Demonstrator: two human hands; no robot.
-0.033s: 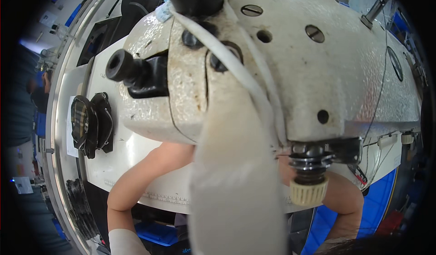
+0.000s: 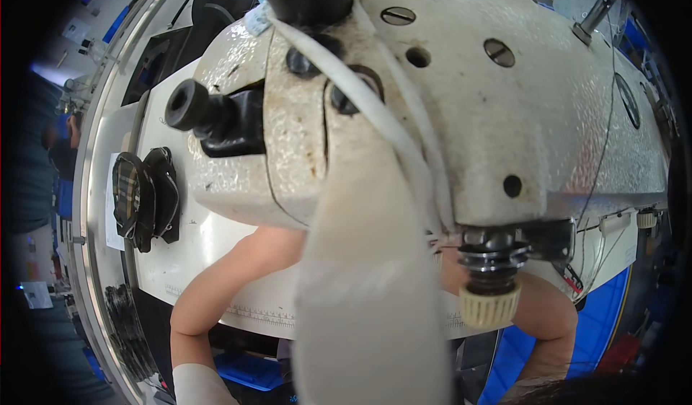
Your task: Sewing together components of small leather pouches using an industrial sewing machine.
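The pale, speckled head of a sewing machine [image 2: 461,131] fills the middle of the view. Over its front hangs a wide white band [image 2: 371,318], close and blurred. My left forearm bends inward from the lower left, and my left hand [image 2: 285,246] goes out of sight beneath the machine head and behind the band. From the lower right comes my other arm; only a sliver of my right hand [image 2: 451,268] shows between the band and the cream tension knob [image 2: 489,305]. Fingers of both hands are hidden, as is whatever they touch.
On the white table [image 2: 238,275], left of the machine, lie dark fabric pieces [image 2: 144,199], one with a plaid face. A blue bin [image 2: 602,318] stands below the table at right. Red-handled snips [image 2: 571,278] rest near the right edge. Another person [image 2: 66,142] is far left.
The hanging white band has shifted slightly to the left. My forearms stay practically where they were.
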